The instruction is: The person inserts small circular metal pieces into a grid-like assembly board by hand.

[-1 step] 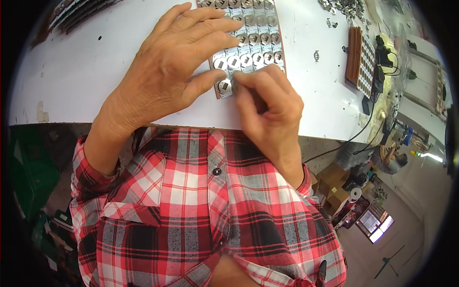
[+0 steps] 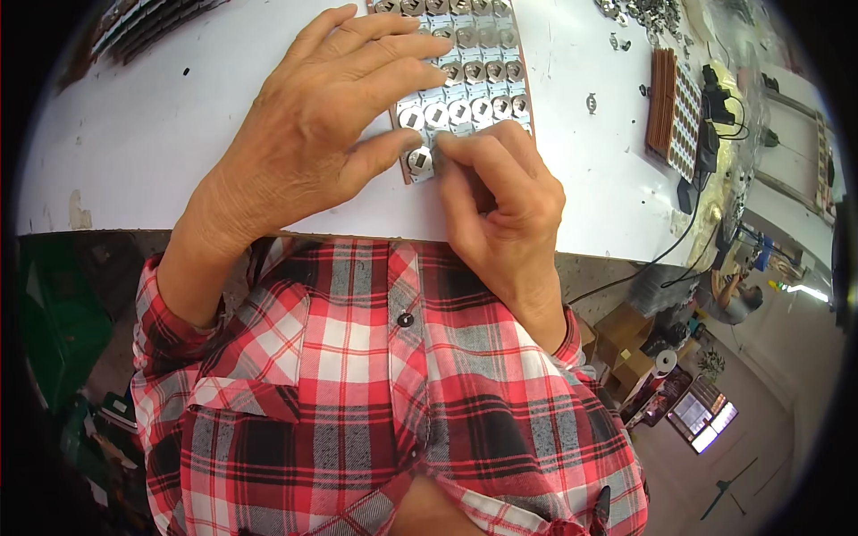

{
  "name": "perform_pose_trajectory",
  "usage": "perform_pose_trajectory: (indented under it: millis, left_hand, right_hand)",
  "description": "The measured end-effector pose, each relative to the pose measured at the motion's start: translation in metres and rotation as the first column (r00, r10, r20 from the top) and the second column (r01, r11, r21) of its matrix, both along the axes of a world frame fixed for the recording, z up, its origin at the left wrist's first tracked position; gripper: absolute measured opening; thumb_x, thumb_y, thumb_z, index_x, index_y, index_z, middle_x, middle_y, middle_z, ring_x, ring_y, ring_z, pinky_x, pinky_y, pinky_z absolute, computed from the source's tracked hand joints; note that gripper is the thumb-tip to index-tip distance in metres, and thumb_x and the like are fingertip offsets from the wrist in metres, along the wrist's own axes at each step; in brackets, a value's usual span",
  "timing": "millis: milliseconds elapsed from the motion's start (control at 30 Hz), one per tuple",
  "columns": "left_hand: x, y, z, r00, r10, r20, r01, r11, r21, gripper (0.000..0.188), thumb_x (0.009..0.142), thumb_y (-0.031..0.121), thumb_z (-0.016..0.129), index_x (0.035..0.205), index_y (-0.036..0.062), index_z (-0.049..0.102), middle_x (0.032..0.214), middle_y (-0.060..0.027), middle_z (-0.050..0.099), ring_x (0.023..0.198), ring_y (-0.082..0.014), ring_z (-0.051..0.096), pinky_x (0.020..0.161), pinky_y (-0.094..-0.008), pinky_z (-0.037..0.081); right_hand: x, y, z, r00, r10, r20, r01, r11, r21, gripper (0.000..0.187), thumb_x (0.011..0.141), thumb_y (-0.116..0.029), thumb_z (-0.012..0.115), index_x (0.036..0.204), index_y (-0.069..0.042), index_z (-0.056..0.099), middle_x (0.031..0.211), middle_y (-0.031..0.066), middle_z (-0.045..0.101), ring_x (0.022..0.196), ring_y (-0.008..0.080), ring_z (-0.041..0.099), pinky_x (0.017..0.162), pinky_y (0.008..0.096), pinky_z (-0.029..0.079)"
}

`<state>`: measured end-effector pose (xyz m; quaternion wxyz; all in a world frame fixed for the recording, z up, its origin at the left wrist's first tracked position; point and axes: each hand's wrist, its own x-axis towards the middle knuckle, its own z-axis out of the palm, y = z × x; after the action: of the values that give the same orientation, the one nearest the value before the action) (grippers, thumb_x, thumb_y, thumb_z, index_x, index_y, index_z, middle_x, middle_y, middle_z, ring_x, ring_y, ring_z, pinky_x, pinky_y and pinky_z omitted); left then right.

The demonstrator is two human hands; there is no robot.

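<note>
A panel of circuit boards (image 2: 454,93) lies on the white table with several rows of round silver metal clips on it. My left hand (image 2: 322,121) rests over the panel's left side with its fingers spread, and its thumb tip is by the clip at the near left corner (image 2: 419,161). Beside that clip, my right hand (image 2: 509,188) pinches with thumb and forefinger at the nearest row. A small grey metal clip (image 2: 438,161) shows at those fingertips, mostly hidden by them. The right part of the nearest row is also covered by this hand.
At the right stands a stack of brown-edged panels (image 2: 663,103), next to black plugs and cables (image 2: 715,98). Loose metal parts (image 2: 648,16) are heaped at the far right, with one stray clip (image 2: 591,104) nearer. More panels (image 2: 147,27) are stacked far left.
My right hand has shifted very slightly to the left, its fingertips still at the same spot. My left hand and the panel stay where they were.
</note>
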<state>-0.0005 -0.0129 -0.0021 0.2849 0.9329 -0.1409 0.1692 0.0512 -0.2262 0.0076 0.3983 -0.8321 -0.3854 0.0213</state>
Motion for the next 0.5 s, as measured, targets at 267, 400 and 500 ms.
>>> perform_pose_trajectory:
  millis: [267,400,500]
  left_hand:
    - [0.027,0.004,-0.041,0.947,-0.083,0.311,0.138,0.977,-0.162,0.042,0.089,0.015,0.078,0.128,0.0029,0.067,0.142,-0.0174,0.063,0.139,-0.0371,0.052,0.117,-0.0627,0.036]
    - [0.042,0.005,-0.056,0.707,-0.151,0.69,0.32,0.939,-0.123,0.04,0.09,0.015,0.077,0.127,0.0031,0.067,0.142,-0.0174,0.064,0.139,-0.0372,0.052,0.117,-0.0631,0.034]
    - [0.002,0.0,0.007,0.988,-0.021,-0.153,-0.012,0.977,-0.213,0.04,0.091,0.015,0.076,0.128,0.0033,0.067,0.143,-0.018,0.063,0.139,-0.0375,0.052,0.117,-0.0634,0.034]
  right_hand:
    - [-0.003,-0.006,0.009,0.973,-0.02,-0.229,0.024,1.0,0.013,0.021,0.085,0.008,0.079,0.105,0.001,0.075,0.085,0.0016,0.063,0.068,0.007,0.055,0.059,0.0221,0.041]
    - [0.002,-0.008,-0.002,0.986,0.0,-0.165,0.011,0.998,0.063,0.02,0.084,0.006,0.081,0.101,0.001,0.073,0.084,0.0066,0.061,0.058,0.0104,0.056,0.052,0.0261,0.044]
    - [0.001,-0.01,-0.004,0.99,-0.028,-0.136,0.036,0.998,0.057,0.021,0.084,0.006,0.081,0.103,0.001,0.073,0.085,0.0067,0.062,0.059,0.0109,0.058,0.053,0.0258,0.045]
